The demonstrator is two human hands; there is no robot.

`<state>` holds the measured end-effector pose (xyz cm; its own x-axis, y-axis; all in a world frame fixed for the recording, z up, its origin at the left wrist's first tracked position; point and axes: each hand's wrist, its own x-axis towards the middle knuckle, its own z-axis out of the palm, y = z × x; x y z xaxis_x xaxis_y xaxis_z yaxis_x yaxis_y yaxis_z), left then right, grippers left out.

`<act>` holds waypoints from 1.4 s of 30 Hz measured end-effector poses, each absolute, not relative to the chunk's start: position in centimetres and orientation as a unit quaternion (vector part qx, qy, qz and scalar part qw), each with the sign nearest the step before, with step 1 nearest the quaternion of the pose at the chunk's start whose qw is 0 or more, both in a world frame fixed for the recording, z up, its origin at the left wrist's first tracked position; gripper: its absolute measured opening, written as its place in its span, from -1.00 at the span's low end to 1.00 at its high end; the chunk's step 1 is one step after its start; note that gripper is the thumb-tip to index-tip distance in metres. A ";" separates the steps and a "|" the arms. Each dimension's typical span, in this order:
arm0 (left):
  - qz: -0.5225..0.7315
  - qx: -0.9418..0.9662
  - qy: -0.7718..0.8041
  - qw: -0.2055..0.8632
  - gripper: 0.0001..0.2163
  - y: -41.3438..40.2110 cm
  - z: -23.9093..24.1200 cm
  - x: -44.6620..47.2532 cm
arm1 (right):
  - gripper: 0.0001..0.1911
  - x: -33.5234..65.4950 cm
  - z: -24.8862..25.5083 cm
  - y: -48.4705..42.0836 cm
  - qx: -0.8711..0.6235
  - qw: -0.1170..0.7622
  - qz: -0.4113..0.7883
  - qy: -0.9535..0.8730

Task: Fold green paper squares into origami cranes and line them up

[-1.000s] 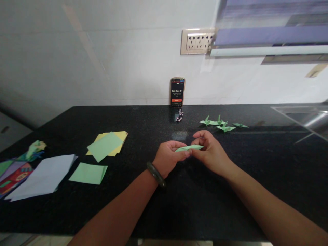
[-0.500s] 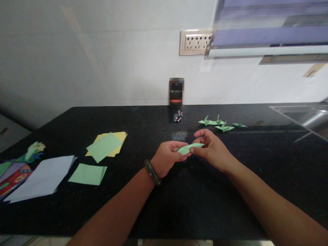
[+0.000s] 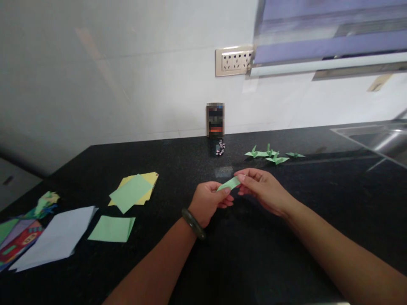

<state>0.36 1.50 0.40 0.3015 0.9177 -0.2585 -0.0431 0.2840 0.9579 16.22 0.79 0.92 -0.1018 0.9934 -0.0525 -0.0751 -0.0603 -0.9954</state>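
Note:
Between both hands, above the black countertop, is a narrow piece of folded green paper (image 3: 229,184). My left hand (image 3: 209,200) pinches its left end with the thumb on top and fingers beneath; a dark bangle circles that wrist. At the other end, my right hand (image 3: 262,186) grips the paper between thumb and fingers, covering its tip. Several folded green paper cranes (image 3: 277,159) sit beyond my right hand. Left of my left hand lie a folded green sheet (image 3: 111,228) and a green square (image 3: 131,192) on top of yellow paper (image 3: 151,186).
White sheets (image 3: 57,237) and a colourful packet (image 3: 20,245) lie at the far left, near a crumpled paper bundle (image 3: 47,201). A pixelated phone-like object (image 3: 215,120) leans on the wall with a beaded strap (image 3: 221,148). A sink (image 3: 381,140) is at right.
My right hand has turned, its thumb shifting from the paper's near side to its upper right end. The paper now tilts up to the right. The camera view has shifted slightly.

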 end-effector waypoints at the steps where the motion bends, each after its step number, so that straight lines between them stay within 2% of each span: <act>1: 0.373 0.473 0.457 0.655 -0.87 1.4 0.3 0.3 | -0.70 16.2 0.8 0.8 -0.461 0.478 0.567 -0.488; 6: 0.394 0.481 0.429 0.655 -0.84 1.1 -0.3 0.5 | -0.76 15.7 0.4 0.7 -0.448 0.463 0.574 -0.505; 15: 0.436 0.411 0.418 0.683 -0.81 0.6 -0.3 1.1 | -0.77 15.2 0.5 0.5 -0.405 0.526 0.643 -0.381; 18: 0.443 0.389 0.406 0.698 -0.80 0.4 -0.4 1.3 | -0.76 15.1 0.3 0.4 -0.405 0.520 0.637 -0.399; 25: 0.455 0.463 0.403 0.645 -0.77 0.7 -0.7 1.2 | -0.76 15.8 0.4 0.6 -0.481 0.447 0.505 -0.560; 28: 0.424 0.499 0.414 0.633 -0.78 0.9 -0.5 1.0 | -0.75 16.0 0.7 0.6 -0.490 0.415 0.482 -0.596; 36: 0.458 0.470 0.407 0.636 -0.84 0.7 -0.3 1.2 | -0.76 15.2 0.0 0.4 -0.497 0.453 0.452 -0.586; 42: 0.492 0.472 0.424 0.597 -0.81 0.6 -0.8 1.3 | -0.82 14.9 -0.5 0.0 -0.525 0.463 0.330 -0.634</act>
